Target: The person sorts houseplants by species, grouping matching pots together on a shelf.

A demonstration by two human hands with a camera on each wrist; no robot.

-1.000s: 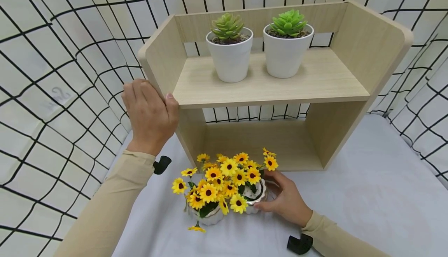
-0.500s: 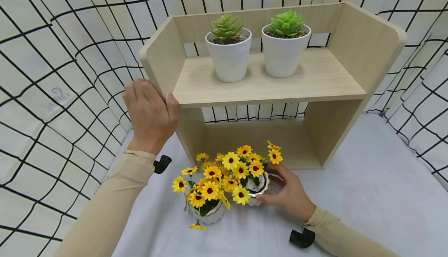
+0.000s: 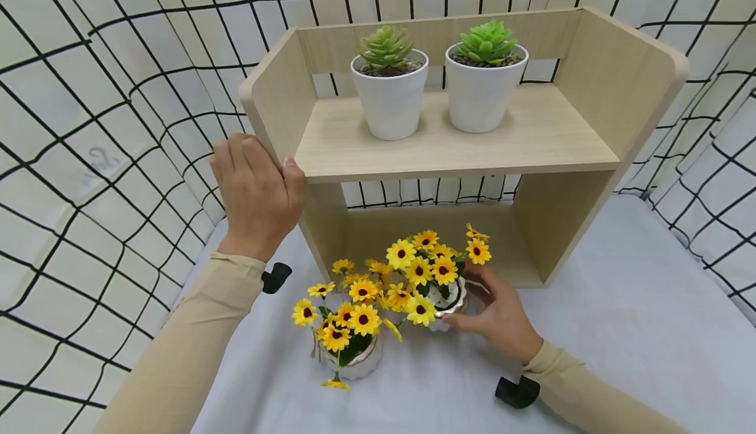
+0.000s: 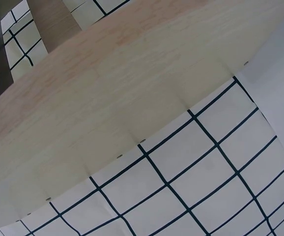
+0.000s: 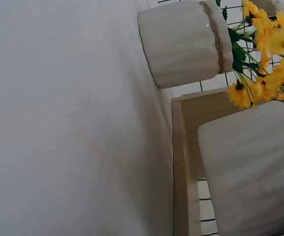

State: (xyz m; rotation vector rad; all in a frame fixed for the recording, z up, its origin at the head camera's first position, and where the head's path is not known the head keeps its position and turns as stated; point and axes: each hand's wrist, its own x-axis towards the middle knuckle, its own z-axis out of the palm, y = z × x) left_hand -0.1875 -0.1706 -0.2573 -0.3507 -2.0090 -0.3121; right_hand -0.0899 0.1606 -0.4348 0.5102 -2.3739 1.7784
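Note:
My left hand (image 3: pixel 255 191) grips the left side panel of a light wooden shelf (image 3: pixel 461 142), thumb at the front edge by the upper board. In the left wrist view the panel (image 4: pixel 122 93) fills much of the picture, and the hand is out of sight. My right hand (image 3: pixel 499 312) holds a white ribbed flowerpot (image 3: pixel 447 316) of yellow daisy-like flowers (image 3: pixel 420 273) by its right side. The right wrist view shows this pot (image 5: pixel 252 162) slightly above the cloth. A second flowerpot (image 3: pixel 359 362) of similar flowers stands on the cloth to its left.
Two white pots with green succulents, the left one (image 3: pixel 391 99) and the right one (image 3: pixel 484 92), stand on the upper board. Below is the shelf's lower compartment (image 3: pixel 490 237). White cloth (image 3: pixel 638 316) covers the table; a black wire grid (image 3: pixel 124 102) surrounds it.
My right hand has moved the held flowerpot forward and to the right, away from the other flowerpot and nearer the lower compartment. My left hand keeps its grip on the panel.

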